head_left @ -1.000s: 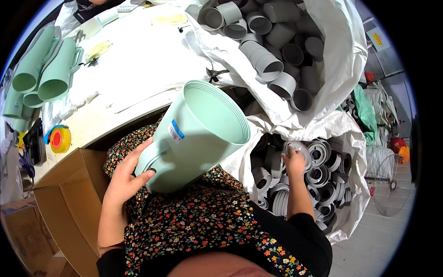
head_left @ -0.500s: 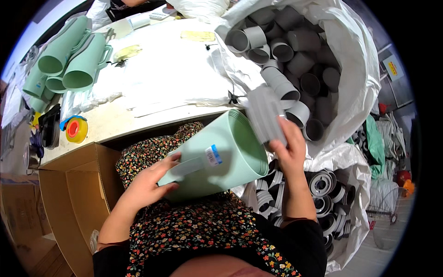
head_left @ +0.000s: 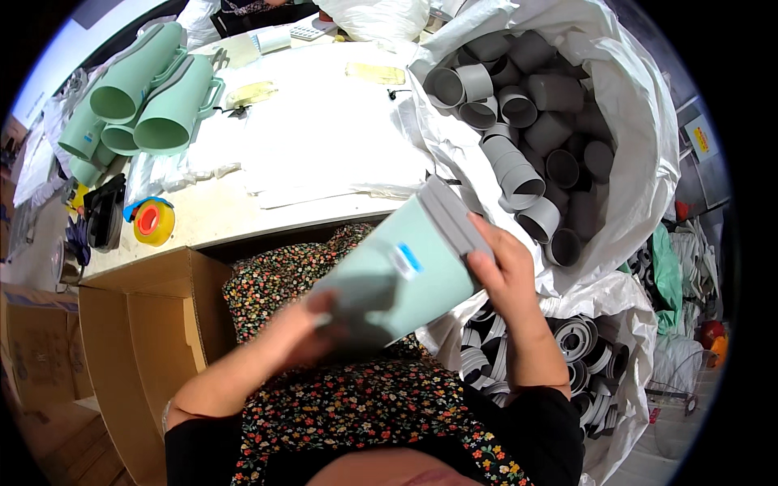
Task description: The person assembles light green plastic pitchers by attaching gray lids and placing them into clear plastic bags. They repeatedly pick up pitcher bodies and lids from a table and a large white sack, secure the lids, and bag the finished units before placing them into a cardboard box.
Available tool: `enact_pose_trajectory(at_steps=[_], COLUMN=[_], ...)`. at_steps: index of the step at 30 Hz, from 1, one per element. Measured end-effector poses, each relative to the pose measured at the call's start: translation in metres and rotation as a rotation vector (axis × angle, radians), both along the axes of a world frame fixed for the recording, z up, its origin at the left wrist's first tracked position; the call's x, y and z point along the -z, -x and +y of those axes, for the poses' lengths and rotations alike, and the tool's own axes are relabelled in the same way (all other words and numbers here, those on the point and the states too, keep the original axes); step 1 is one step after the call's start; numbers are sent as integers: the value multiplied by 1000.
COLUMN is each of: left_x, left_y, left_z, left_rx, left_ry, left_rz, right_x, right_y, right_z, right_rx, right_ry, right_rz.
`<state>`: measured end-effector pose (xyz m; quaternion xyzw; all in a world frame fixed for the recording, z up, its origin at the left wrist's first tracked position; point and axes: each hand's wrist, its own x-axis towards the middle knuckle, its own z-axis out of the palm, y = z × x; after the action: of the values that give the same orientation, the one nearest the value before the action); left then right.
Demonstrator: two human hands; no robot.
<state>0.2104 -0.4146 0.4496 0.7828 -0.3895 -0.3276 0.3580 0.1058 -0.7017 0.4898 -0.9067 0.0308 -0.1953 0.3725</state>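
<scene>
A mint-green jug body (head_left: 389, 283) lies tilted across my lap, its mouth end up and to the right. A blue-and-white sticker shows on its side. Fitted against that end is a grey collar-like piece (head_left: 455, 217), so the jug's opening is covered. My right hand (head_left: 506, 271) is closed around the grey piece, with the thumb pressing near the seam. At the jug's lower end, my left hand (head_left: 304, 328) grips the body. It is smeared by motion, and part of its fingers is hidden.
Grey cylindrical parts fill a white sack (head_left: 640, 154) at the right; below it, another white sack (head_left: 628, 296) holds grey-and-black round parts. Several green jugs (head_left: 170, 121) lie at the table's far left, near a yellow tape roll (head_left: 154, 223). An open cardboard box (head_left: 134, 279) stands left.
My right hand has brought the grey piece onto the jug's mouth, which was open before. The left hand has shifted along the jug's lower end. The whole view has moved slightly.
</scene>
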Motion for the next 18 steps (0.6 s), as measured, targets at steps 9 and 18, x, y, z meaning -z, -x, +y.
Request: enact_pose_trajectory(at_steps=[9, 18], left_x=[-6, 30], left_y=[-18, -49], left_z=[26, 35], left_rx=[-212, -184], left_ry=[115, 169], left_rz=[638, -332], right_x=[-24, 15], right_y=[-30, -58], right_z=[-3, -7], right_rx=[-255, -283], right_ry=[120, -41], right_rz=[15, -243])
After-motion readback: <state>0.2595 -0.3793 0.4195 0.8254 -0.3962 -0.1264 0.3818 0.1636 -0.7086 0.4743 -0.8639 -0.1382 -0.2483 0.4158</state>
